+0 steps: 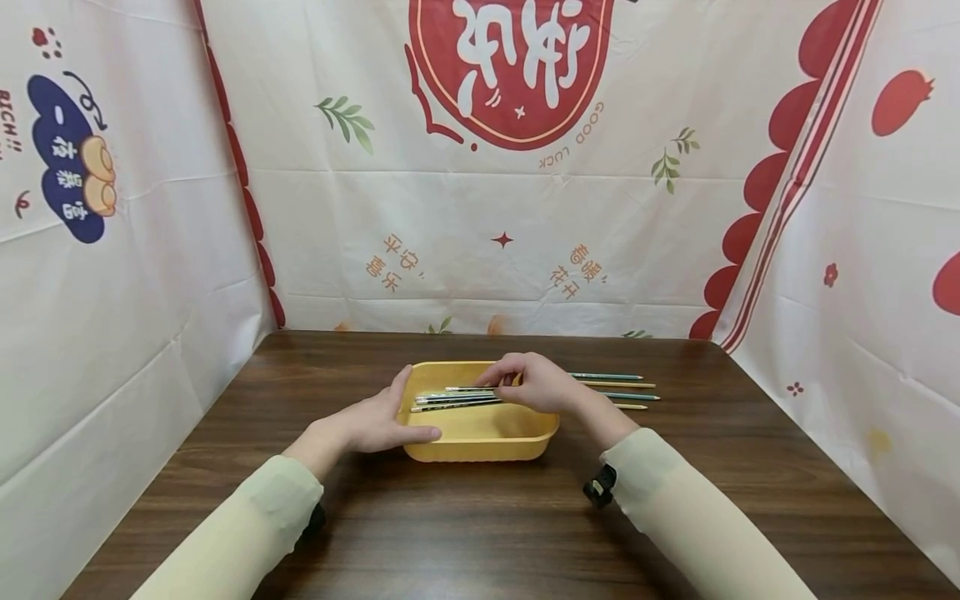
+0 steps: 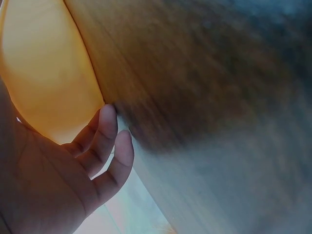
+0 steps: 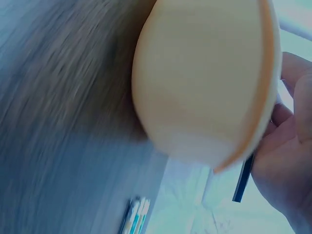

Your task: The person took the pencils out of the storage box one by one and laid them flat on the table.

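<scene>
A yellow plastic basket (image 1: 474,451) stands on the table, with several pencils (image 1: 450,401) lying across its inside. At its left end my left hand (image 1: 375,423) holds the rim, thumb over the front edge; in the left wrist view the other fingers bend against the outer wall. My right hand (image 1: 531,385) is over the basket's right half and pinches a dark pencil (image 3: 242,180), whose end sticks out below the palm in the right wrist view. The basket hides part of those fingertips there.
More pencils (image 1: 628,397) lie side by side on the dark wooden table (image 1: 480,525), right of the basket. White printed cloth (image 1: 480,208) hangs behind the table and along both sides.
</scene>
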A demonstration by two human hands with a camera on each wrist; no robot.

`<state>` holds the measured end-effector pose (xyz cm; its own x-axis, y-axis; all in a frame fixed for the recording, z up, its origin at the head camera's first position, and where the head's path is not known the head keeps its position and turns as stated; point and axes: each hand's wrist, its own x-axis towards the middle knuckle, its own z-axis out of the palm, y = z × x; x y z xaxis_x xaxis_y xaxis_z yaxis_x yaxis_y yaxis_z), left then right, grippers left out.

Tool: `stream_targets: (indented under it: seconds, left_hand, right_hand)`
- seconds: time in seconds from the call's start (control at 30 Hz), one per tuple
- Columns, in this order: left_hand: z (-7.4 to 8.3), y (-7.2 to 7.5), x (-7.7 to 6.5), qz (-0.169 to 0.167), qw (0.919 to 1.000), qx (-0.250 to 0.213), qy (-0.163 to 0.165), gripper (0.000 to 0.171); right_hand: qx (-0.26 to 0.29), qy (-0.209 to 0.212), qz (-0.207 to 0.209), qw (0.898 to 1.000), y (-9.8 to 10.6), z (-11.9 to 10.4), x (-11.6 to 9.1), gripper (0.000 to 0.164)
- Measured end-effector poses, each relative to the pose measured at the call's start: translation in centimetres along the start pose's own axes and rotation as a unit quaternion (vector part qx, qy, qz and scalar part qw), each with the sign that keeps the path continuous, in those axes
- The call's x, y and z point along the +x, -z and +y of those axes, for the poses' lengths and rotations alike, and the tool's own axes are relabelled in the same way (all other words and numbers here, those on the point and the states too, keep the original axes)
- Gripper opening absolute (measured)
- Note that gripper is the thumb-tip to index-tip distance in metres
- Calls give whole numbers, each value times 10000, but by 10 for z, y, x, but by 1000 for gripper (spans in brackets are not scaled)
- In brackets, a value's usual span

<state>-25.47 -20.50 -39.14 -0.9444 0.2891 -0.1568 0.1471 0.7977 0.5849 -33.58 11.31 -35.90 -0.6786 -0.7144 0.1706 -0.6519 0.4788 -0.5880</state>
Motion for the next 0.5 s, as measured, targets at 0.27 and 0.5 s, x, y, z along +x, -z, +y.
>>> stream_targets:
  seconds: [0.27, 0.5]
  left_hand:
    - [-1, 1, 1, 21, 10000, 66, -35, 137]
    - [-2, 0, 2, -8, 10000, 80, -33, 137]
  right_hand:
    - [-71, -147, 182, 9997, 23, 17, -24, 27]
    - [-149, -417, 366, 9984, 42, 36, -46, 28]
